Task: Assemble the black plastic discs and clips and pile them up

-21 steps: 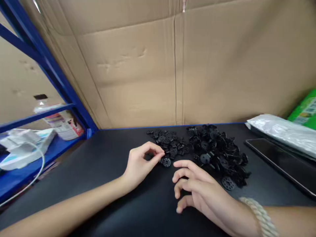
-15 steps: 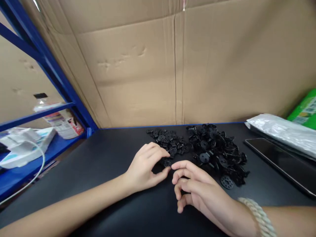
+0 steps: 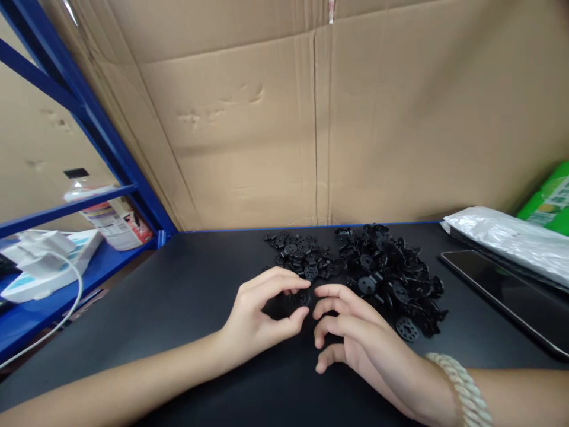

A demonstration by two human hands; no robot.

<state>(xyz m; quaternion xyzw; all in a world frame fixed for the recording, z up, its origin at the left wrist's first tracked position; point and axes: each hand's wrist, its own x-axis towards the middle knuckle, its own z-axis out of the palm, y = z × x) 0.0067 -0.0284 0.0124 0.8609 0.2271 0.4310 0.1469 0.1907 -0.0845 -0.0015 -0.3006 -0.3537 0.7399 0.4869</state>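
Note:
My left hand rests on the black table, its thumb and fingers pinched round a small black round plastic part. My right hand, with a pale beaded bracelet on the wrist, lies just to the right, fingers curled and fingertips close to the same part. Behind the hands lie two heaps of black plastic parts: a smaller heap and a larger heap to its right.
A cardboard wall backs the table. A dark phone or tablet and a silvery plastic bag lie at the right, with a green package behind. At the left, a blue shelf frame holds a bottle and white items.
My left hand has drawn the small black part back from the smaller heap toward me. My right hand has moved left so its fingertips meet the left hand's.

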